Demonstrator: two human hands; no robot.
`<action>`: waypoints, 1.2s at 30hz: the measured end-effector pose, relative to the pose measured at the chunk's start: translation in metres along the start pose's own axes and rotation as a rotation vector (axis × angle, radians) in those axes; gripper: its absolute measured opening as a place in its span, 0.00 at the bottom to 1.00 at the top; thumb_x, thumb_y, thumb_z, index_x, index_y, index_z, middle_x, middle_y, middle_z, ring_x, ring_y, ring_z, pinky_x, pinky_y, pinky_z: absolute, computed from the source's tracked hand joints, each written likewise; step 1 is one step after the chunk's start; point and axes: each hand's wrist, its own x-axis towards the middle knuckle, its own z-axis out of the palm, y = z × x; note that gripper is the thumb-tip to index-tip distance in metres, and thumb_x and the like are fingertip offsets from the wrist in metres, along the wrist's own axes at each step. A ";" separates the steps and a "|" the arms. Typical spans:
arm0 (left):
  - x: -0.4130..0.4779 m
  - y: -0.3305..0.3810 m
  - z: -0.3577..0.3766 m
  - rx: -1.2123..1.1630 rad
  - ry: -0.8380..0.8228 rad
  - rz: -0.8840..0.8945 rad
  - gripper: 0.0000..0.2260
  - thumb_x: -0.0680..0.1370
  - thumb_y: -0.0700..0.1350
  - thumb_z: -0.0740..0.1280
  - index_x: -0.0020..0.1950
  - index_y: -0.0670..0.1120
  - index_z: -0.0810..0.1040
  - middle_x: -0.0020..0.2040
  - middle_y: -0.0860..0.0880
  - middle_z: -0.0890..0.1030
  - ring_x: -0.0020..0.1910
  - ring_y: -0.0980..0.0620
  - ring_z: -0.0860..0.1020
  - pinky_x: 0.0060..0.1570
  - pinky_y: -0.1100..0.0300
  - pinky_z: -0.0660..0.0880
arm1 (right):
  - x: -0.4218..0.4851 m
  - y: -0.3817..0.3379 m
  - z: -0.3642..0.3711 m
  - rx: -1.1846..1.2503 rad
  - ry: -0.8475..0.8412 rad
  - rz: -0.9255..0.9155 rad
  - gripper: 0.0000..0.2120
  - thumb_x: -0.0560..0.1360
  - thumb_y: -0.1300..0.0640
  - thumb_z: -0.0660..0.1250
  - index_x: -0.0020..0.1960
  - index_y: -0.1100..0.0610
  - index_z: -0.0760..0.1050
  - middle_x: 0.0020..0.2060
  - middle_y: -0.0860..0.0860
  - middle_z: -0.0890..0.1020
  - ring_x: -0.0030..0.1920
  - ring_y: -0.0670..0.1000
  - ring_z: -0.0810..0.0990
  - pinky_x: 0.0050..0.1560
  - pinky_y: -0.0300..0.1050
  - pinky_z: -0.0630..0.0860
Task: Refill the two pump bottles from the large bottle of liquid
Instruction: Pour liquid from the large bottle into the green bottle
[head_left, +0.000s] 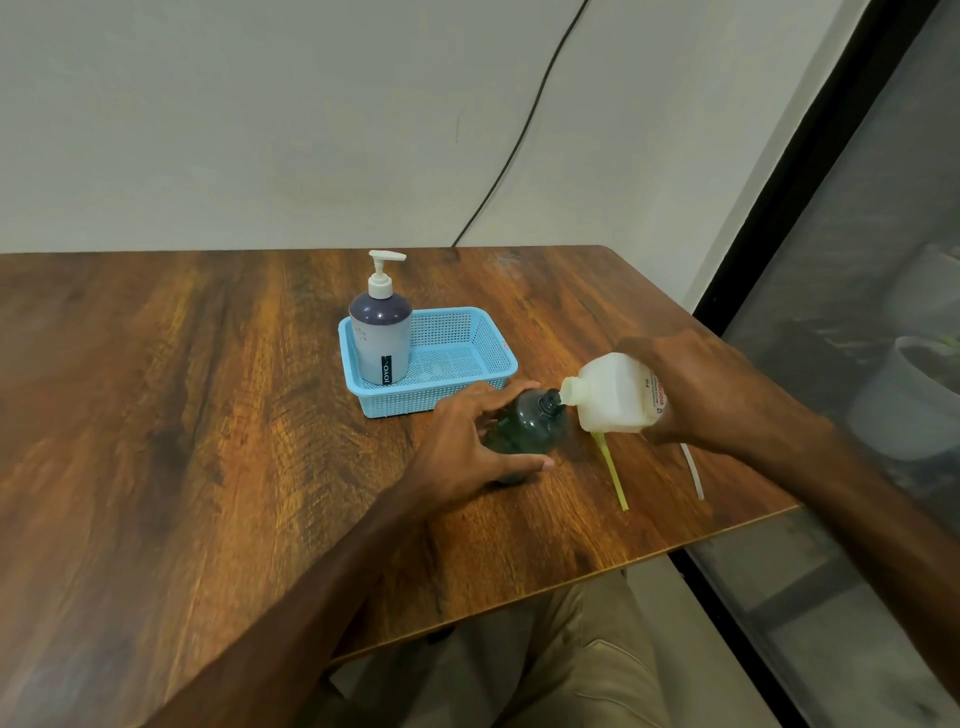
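Note:
A dark green translucent bottle (530, 423) stands upright on the wooden table (208, 415) with its pump off and its neck open. My left hand (467, 441) wraps around its left side. My right hand (691, 384) holds the large white bottle (613, 395) tipped on its side, its open mouth against the green bottle's neck. A grey pump bottle (379, 338) with a white pump head stands in the left part of the light blue basket (467, 332). A yellow-green pump tube (613, 470) lies on the table under the white bottle.
A white tube (695, 473) lies near the table's right edge, partly hidden by my right wrist. A black cable (519, 140) runs down the wall behind the table. The table's near edge slants above my lap. A dark screened window is at the right.

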 end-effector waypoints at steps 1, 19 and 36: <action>0.000 0.000 0.000 0.000 0.001 -0.003 0.39 0.66 0.61 0.83 0.75 0.60 0.74 0.62 0.59 0.79 0.63 0.64 0.76 0.57 0.70 0.78 | -0.001 -0.001 -0.001 0.005 -0.012 0.001 0.41 0.71 0.51 0.78 0.77 0.53 0.61 0.71 0.49 0.70 0.70 0.50 0.70 0.71 0.44 0.68; 0.000 0.004 0.000 0.033 0.013 -0.017 0.39 0.66 0.61 0.83 0.75 0.57 0.76 0.62 0.56 0.80 0.62 0.58 0.77 0.59 0.57 0.81 | -0.003 -0.012 -0.014 -0.148 0.106 -0.113 0.28 0.68 0.52 0.78 0.65 0.57 0.75 0.54 0.54 0.80 0.54 0.55 0.79 0.55 0.50 0.77; 0.000 0.005 0.000 0.001 0.012 -0.019 0.38 0.66 0.59 0.84 0.74 0.60 0.75 0.62 0.58 0.80 0.62 0.61 0.77 0.61 0.55 0.81 | -0.002 -0.011 -0.014 -0.162 0.140 -0.129 0.29 0.68 0.50 0.77 0.65 0.56 0.74 0.55 0.53 0.79 0.54 0.55 0.79 0.56 0.50 0.77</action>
